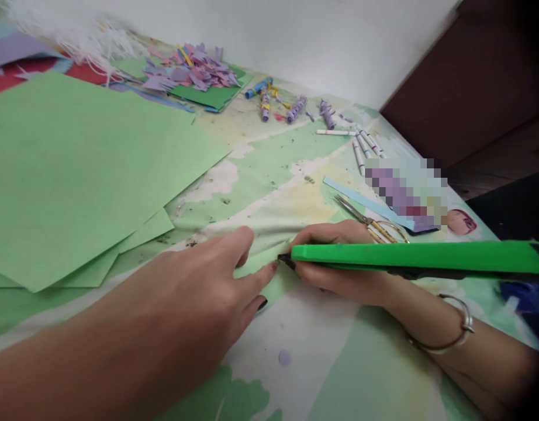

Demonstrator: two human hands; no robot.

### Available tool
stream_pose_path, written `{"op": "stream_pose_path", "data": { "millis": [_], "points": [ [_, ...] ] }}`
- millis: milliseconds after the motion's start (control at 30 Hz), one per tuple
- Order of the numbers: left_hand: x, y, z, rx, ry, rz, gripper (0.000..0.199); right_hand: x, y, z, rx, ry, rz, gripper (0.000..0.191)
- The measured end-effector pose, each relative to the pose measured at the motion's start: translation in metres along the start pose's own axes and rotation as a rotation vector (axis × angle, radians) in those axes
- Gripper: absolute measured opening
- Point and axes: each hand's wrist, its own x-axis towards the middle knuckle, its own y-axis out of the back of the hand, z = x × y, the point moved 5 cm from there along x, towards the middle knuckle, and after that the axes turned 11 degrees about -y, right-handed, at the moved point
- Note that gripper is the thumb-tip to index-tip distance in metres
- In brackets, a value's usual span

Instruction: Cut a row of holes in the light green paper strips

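A long bright green tool with a dark tip lies across my right hand, whose fingers are wrapped round its front end. The tip points left, close to a fingertip of my left hand. That left hand rests low over the patterned cloth with its fingers apart, and one finger nearly touches the dark tip. Whether anything small lies between the tip and that fingertip cannot be made out. Gold-handled scissors lie just beyond my right hand.
Large light green sheets cover the left side. Behind them sit paper scraps and white strings. Rolled purple papers, white markers and a light blue strip lie at the back right, near a wall.
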Motion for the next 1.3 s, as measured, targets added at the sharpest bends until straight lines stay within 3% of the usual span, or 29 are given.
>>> {"op": "stream_pose_path", "data": {
  "millis": [200, 433, 567, 967, 1200, 1300],
  "points": [
    [0.0033, -0.0007, 0.001, -0.025, -0.022, 0.007, 0.032, 0.0017, 0.0003, -0.0017, -0.031, -0.06, 0.079, 0.01],
    [0.001, -0.0011, 0.0039, 0.05, -0.03, -0.044, 0.034, -0.0008, -0.001, 0.0003, 0.004, -0.031, 0.074, 0.01],
    [-0.0003, -0.0008, 0.0046, 0.043, -0.057, 0.027, 0.034, -0.001, -0.0009, -0.0007, 0.016, -0.005, 0.07, 0.009],
    [0.0037, 0.0005, 0.0056, 0.075, -0.054, -0.007, 0.034, -0.0009, -0.0003, -0.0019, 0.018, -0.023, 0.074, 0.009],
    [0.008, 0.0016, 0.0061, 0.03, -0.027, -0.075, 0.034, -0.001, -0.0018, -0.0012, 0.028, 0.001, 0.034, 0.008],
    [0.0077, 0.0024, 0.0039, -0.028, 0.002, -0.051, 0.035, -0.0024, -0.0001, -0.0004, 0.053, 0.032, 0.03, 0.008]
  ]
}}
